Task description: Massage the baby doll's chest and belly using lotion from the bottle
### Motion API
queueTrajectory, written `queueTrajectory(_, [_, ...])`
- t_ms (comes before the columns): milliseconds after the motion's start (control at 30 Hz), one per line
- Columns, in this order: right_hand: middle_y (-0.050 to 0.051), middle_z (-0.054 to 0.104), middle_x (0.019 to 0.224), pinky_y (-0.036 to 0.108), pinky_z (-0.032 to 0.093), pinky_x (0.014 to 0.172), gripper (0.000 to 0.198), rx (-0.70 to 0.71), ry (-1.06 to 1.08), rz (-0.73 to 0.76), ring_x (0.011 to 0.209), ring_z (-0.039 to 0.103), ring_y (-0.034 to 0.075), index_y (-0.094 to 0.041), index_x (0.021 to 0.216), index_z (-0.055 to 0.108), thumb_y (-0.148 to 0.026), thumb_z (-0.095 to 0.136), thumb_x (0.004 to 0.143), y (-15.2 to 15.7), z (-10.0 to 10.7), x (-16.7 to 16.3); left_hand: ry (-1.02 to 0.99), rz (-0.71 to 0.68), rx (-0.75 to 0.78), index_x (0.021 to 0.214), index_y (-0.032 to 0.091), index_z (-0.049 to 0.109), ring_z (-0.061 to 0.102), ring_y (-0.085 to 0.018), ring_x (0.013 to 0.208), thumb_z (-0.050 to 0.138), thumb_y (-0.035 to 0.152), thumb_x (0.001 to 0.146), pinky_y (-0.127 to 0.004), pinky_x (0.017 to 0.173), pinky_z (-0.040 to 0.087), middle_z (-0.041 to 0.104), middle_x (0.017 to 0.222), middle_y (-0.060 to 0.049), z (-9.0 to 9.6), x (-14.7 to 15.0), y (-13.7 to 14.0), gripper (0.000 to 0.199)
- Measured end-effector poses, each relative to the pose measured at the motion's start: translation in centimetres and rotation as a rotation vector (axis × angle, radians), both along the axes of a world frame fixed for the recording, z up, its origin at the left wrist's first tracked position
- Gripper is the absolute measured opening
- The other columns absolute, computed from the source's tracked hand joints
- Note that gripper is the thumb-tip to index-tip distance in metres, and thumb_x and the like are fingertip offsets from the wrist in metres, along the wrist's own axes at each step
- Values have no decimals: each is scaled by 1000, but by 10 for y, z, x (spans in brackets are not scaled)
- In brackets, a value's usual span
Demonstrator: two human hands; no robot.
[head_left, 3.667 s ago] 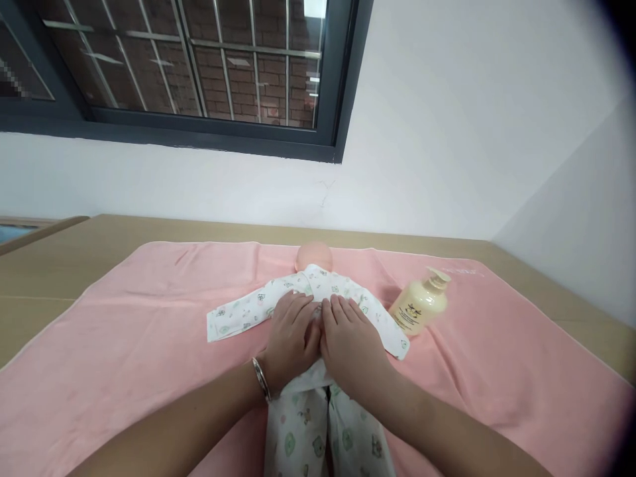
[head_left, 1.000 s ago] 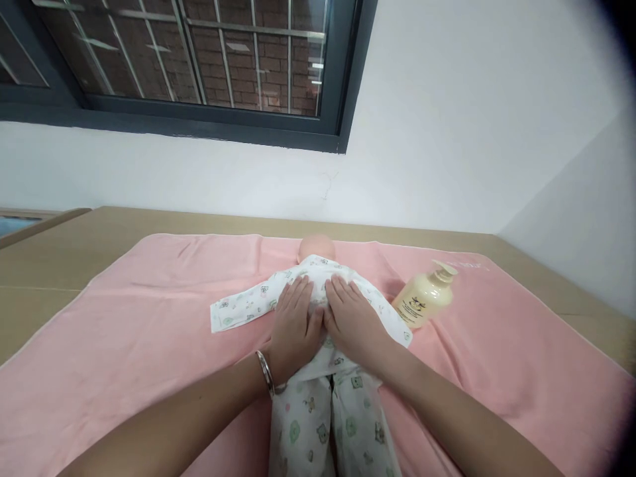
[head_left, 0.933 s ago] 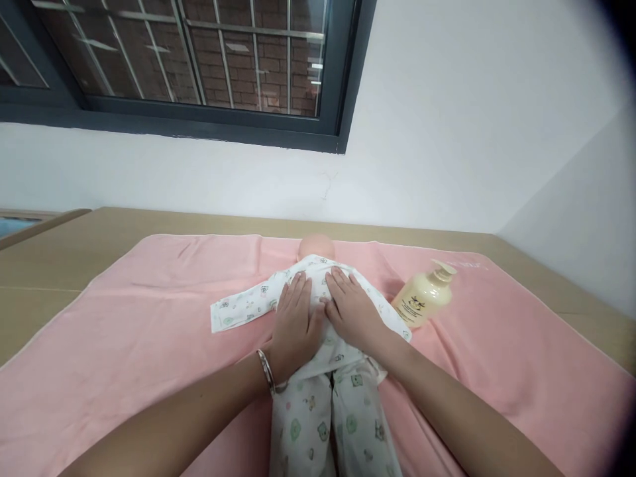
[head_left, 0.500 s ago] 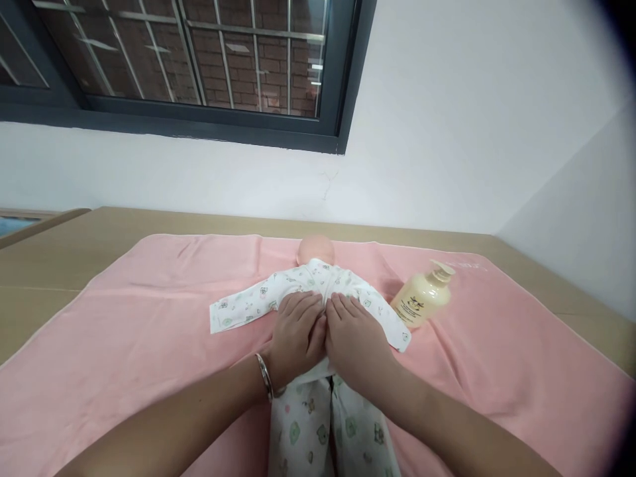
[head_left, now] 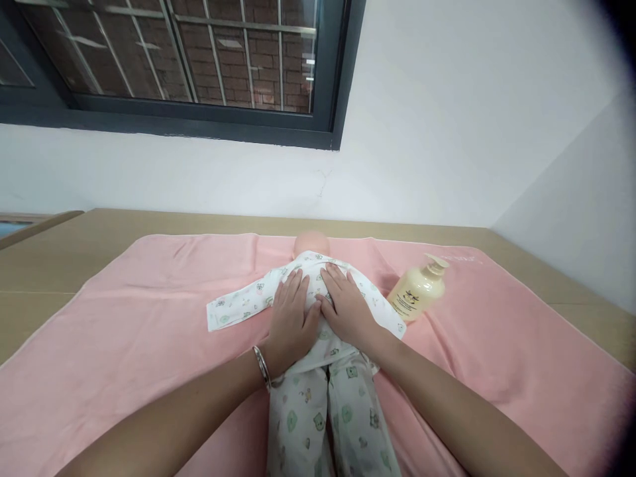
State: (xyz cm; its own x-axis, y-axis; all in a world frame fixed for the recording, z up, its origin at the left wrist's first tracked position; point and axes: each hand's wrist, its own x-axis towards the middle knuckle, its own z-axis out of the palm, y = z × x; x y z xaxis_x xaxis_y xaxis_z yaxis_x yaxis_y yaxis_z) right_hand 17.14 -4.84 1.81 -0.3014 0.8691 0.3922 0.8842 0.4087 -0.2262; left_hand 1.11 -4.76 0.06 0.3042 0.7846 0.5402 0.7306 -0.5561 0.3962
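A baby doll (head_left: 318,344) lies lengthwise in front of me, its rounded head (head_left: 312,243) at the far end. It wears a white top (head_left: 243,303) and trousers (head_left: 301,417) printed with small green and brown animals. Flat on the left side of its torso rests my left hand (head_left: 292,318), fingers stretched out, a silver bangle (head_left: 262,368) round the wrist. My right hand (head_left: 348,308) lies open on the right side of the torso, fingers spread. The two thumbs come close together at the middle. The doll's sleeves reach out to both sides; its face is not visible.
Beneath the doll a pink blanket (head_left: 163,371) covers most of a wooden surface (head_left: 119,222). A pale yellow pump bottle (head_left: 419,288) lies tilted beside the right sleeve. Behind stand a white wall (head_left: 422,132) and a dark-framed barred window (head_left: 213,126).
My hands have moved slightly apart and up the doll's torso, and their fingers have fanned out. More of the top shows between and below them. The view has shifted a little.
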Motion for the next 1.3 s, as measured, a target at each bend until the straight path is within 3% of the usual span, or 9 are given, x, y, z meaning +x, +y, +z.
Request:
queueTrajectory(300, [9, 13, 154, 51, 18, 115, 57, -44, -97, 9, 143, 7, 24, -14, 150, 23, -24, 34, 95, 1, 8, 1, 128, -34, -14, 145, 14, 31, 15, -29, 145, 31, 32, 98, -59, 115, 15, 25, 154, -13, 8, 1, -1, 50])
queueTrajectory(433, [12, 22, 151, 52, 22, 113, 56, -37, -198, -45, 140, 17, 29, -12, 147, 31, -19, 37, 92, -21, 15, -7, 94, -116, 138, 138, 13, 43, 29, -28, 140, 36, 22, 94, -58, 115, 14, 45, 144, -13, 11, -3, -8, 45])
queueTrajectory(567, [19, 36, 143, 56, 12, 114, 55, 58, -327, -30, 135, 27, 35, -2, 140, 41, -19, 43, 88, -51, 18, -15, 25, -247, 308, 123, 20, 57, 50, -25, 126, 42, 16, 88, -56, 117, 13, 65, 121, -6, 14, -7, -19, 39])
queueTrajectory(667, [16, 40, 142, 59, 12, 113, 49, 43, -294, -62, 131, 34, 34, -8, 140, 44, -22, 38, 94, -46, 21, -12, -18, -161, 199, 118, 20, 58, 46, -25, 129, 42, 18, 89, -55, 116, 16, 60, 128, -8, 12, -7, -18, 33])
queueTrajectory(833, [5, 22, 152, 63, 22, 108, 47, -42, -164, -75, 138, 21, 33, -23, 147, 32, -35, 30, 102, -3, 18, 1, -38, 43, -27, 141, 12, 32, 27, -30, 141, 42, 27, 92, -60, 113, 19, 34, 149, -17, 3, -1, -5, 53])
queueTrajectory(1000, [12, 28, 150, 56, 24, 110, 49, 6, -193, -73, 136, 26, 33, -16, 146, 35, -28, 37, 98, -16, 15, -6, -21, -103, 169, 125, 17, 49, 44, -25, 129, 41, 19, 90, -57, 115, 16, 55, 132, -12, 7, -4, -7, 36])
queueTrajectory(1133, [20, 40, 140, 53, 15, 114, 48, 70, -318, -4, 130, 36, 36, -2, 136, 47, -19, 44, 91, -47, 21, -16, -73, -198, 251, 100, 21, 58, 55, -21, 109, 43, 16, 87, -51, 112, 27, 64, 107, -6, 13, -7, -13, 21])
queueTrajectory(1200, [18, 45, 137, 52, 14, 115, 45, 54, -304, -4, 127, 40, 33, -5, 135, 49, -20, 40, 94, -48, 25, -15, -93, -153, 211, 102, 20, 57, 54, -22, 110, 45, 19, 87, -50, 109, 31, 61, 111, -8, 12, -6, -13, 20])
queueTrajectory(1300, [12, 40, 142, 54, 19, 113, 45, 11, -213, -74, 131, 35, 32, -13, 141, 43, -28, 34, 99, -29, 25, -7, -65, -9, 96, 124, 15, 47, 40, -29, 129, 44, 25, 88, -59, 111, 23, 48, 135, -16, 7, -3, -10, 37])
